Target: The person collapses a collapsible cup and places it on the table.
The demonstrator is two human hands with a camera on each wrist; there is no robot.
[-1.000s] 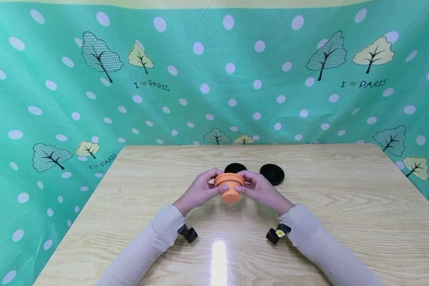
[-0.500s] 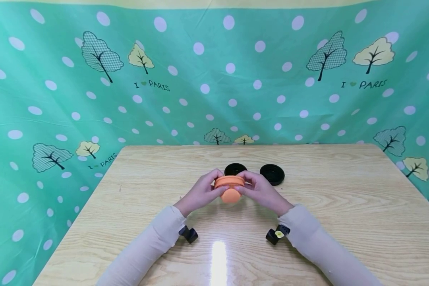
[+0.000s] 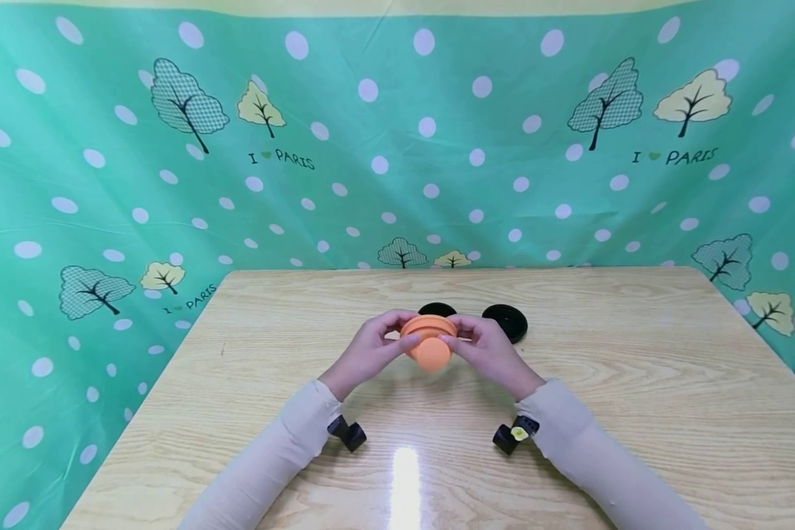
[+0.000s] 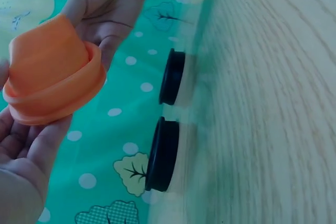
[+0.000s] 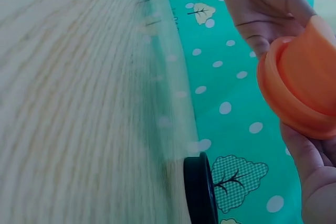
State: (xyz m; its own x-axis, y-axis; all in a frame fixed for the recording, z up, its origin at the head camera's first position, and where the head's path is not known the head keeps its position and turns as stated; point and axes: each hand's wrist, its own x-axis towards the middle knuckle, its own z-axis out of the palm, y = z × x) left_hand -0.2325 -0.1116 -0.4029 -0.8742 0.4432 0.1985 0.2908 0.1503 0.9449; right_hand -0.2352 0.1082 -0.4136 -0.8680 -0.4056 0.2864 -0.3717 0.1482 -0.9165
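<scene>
Both hands hold one orange folding cup (image 3: 433, 355), soft-looking, with a stepped, wide rim band and a narrower base. It is held above the table, its base tilted toward the head camera. My left hand (image 3: 371, 346) grips the rim's left side, thumb against the cup's wall. Opposite it, my right hand (image 3: 489, 352) grips the right side the same way. In the left wrist view the cup (image 4: 52, 74) shows a fold between its wall and rim. The cup's inside is hidden in every view.
Behind the hands, two shallow round black pieces, like lids, lie on the wooden table (image 3: 636, 383): one black piece (image 3: 436, 308) partly behind the cup, another black piece (image 3: 506, 324) to its right. A green dotted cloth (image 3: 430, 177) hangs behind the table's far edge.
The cup has tipped so its base faces the head camera more squarely, and it has shifted slightly up and right. Both hands keep their hold; the black pieces stay put.
</scene>
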